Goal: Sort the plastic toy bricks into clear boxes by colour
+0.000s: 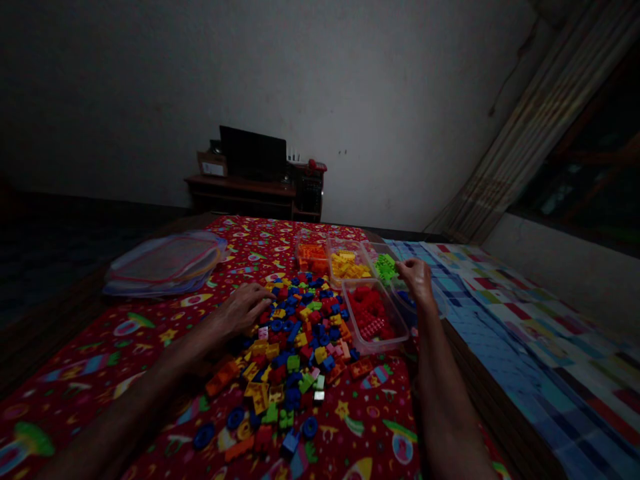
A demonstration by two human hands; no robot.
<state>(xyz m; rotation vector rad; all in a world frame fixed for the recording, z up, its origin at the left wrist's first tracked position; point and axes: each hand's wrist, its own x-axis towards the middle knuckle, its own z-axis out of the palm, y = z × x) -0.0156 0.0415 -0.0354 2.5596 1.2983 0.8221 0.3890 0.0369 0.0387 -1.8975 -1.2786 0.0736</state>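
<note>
A pile of mixed toy building bricks [295,333] in blue, red, yellow, green and orange lies on a red patterned cloth. At the pile's left edge rests my left hand [247,307], fingers stretched over the bricks, gripping none that I can see. My right hand [416,277] is raised beside the green bricks [386,267] in a clear container, above the container of blue bricks [407,298]. Its fingers are pinched together; whatever is between them is hidden. Red bricks [370,310] fill the nearer clear box, left of my right forearm.
Farther back stand clear boxes of orange bricks [314,257] and yellow bricks [350,265]. Stacked clear lids [165,263] lie at the left. Blue checked fabric [480,320] extends on the right. Against the wall, a desk [240,187] carries a dark monitor [253,153].
</note>
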